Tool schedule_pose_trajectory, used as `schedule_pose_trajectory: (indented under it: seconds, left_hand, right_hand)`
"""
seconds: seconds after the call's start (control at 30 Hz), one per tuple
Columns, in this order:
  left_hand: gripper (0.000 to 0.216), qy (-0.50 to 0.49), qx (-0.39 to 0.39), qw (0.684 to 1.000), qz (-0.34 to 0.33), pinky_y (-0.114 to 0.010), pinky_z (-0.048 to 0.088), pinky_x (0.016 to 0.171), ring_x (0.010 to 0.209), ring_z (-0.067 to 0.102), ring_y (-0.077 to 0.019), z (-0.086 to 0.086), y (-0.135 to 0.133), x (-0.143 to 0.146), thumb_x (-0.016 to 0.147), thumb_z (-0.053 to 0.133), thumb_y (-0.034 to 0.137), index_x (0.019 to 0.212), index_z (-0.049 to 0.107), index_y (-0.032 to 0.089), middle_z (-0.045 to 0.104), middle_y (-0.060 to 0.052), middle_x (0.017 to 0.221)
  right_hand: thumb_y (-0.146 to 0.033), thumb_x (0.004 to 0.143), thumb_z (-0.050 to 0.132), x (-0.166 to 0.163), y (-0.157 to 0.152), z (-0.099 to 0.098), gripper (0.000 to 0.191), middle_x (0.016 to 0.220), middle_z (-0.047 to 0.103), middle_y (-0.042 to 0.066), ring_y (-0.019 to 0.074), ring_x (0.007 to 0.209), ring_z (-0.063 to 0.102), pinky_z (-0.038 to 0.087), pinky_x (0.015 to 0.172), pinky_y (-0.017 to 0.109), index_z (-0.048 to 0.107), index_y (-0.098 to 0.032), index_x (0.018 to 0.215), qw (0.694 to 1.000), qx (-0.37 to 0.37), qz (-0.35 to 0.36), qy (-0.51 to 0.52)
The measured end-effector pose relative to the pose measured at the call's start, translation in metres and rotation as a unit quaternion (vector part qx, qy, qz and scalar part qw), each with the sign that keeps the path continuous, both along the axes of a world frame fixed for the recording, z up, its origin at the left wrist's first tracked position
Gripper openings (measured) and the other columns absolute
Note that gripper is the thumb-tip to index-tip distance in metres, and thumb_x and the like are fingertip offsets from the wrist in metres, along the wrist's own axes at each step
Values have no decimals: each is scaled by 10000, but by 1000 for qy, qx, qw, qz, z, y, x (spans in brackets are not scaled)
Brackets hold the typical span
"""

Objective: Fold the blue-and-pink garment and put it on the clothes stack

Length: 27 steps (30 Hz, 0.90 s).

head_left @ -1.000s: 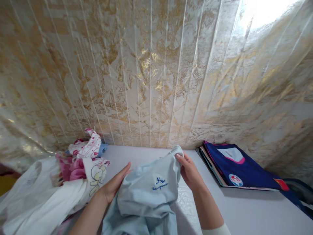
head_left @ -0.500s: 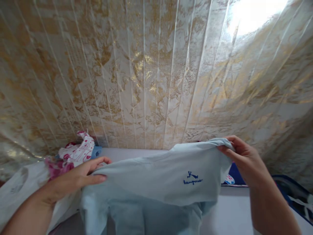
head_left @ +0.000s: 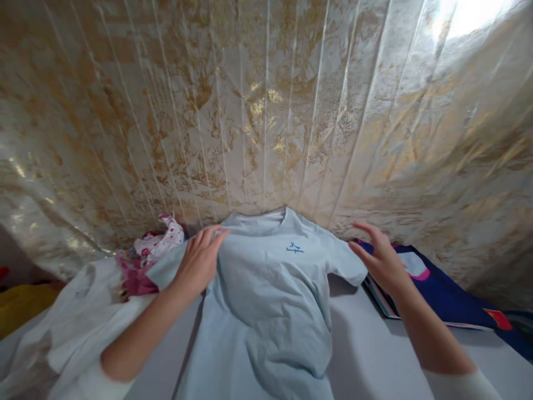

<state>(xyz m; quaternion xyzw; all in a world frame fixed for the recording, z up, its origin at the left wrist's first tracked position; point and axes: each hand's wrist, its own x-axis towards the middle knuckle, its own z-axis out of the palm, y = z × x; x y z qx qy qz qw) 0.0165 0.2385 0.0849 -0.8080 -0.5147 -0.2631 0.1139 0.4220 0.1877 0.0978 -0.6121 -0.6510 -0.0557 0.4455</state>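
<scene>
A light blue T-shirt lies spread face up, its collar against the patterned backdrop. Small dark blue lettering marks its chest, and wrinkles run across the lower body. My left hand is at the shoulder on the left, fingers stretched out over the cloth without a grip; I cannot tell how firmly it touches. Beyond the sleeve on the right, my right hand hovers with fingers and thumb apart and nothing between them.
White clothing and a pink-and-white patterned garment lie heaped on the left, with a yellow cloth farther out. A dark blue folded item sits on the right. Shiny gold-patterned sheeting rises behind the white surface.
The T-shirt, held up by both shoulders before, now lies flat on the surface. Both hands have let go of it, and the right hand has drawn off to the side.
</scene>
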Motion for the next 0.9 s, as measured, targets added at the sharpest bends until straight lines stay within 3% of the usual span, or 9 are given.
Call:
schedule_pose_trajectory:
  seconds: [0.07,0.17,0.23,0.3,0.5,0.63,0.77,0.83,0.9]
  left_hand:
    - [464,-11,-50,997,-60,-403,422,953,1137,476,-270,-51,-32,-17,782,469,106,1240,505,178,498,-110,1235]
    - [277,-29,-94,995,-29,-415,467,892,1017,539,-269,-116,-71,-46,838,481,242,1098,573,208,555,-86,1074]
    - [256,-28,-99,995,-8,-425,466,897,1027,542,-280,-143,-84,-56,855,492,306,1069,593,208,564,-93,1068]
    - [275,-14,-92,995,18,-446,458,904,1073,529,-297,-155,-88,-57,871,477,325,1083,605,205,564,-109,1131]
    - [369,54,-93,992,73,-451,438,898,1078,543,-300,-146,-72,-39,878,385,167,1171,608,181,585,-128,1171]
    - [404,70,-140,984,82,-409,446,849,994,587,-269,-137,-62,-35,868,341,82,1179,588,160,627,-112,1051]
    - [376,38,-194,977,75,-330,457,809,951,622,-208,-124,-57,-37,885,310,44,1128,557,190,608,-85,1077]
    - [362,16,-213,973,92,-289,467,745,899,640,-181,-116,-51,-38,895,310,39,1123,533,210,583,-68,1087]
    - [350,5,-221,968,116,-271,467,689,855,647,-170,-109,-41,-37,889,325,30,1108,524,218,563,-59,1084]
  right_hand:
    - [-487,810,512,3,-31,-49,422,1167,618,110,289,1075,556,439,907,428,568,-239,1147,997,-77,14,23]
    - [-540,761,533,-1,-66,-114,376,983,680,110,293,891,608,472,816,427,662,-232,936,976,-214,16,33]
    - [-534,773,498,-13,-71,-138,376,907,681,115,292,843,596,451,810,435,695,-225,859,966,-254,24,36]
    - [-517,763,494,-31,-61,-149,374,867,668,114,288,819,573,427,808,432,711,-221,838,966,-251,20,62]
    - [-520,683,572,-92,-12,-150,318,758,638,72,266,782,543,422,819,408,643,-213,650,959,-207,38,189]
    - [-541,780,486,-104,-10,-145,387,921,695,46,247,913,617,484,803,341,665,-225,911,925,-212,63,309]
    - [-526,691,656,-69,-30,-110,441,965,701,55,252,863,652,518,691,324,631,-244,1029,836,-239,46,492]
    - [-486,686,694,-38,-38,-85,452,861,697,36,210,669,636,483,560,291,597,-250,1059,836,-255,112,473]
    - [-443,652,724,-9,-38,-66,482,812,681,17,180,606,606,445,508,264,575,-255,1071,854,-234,114,451]
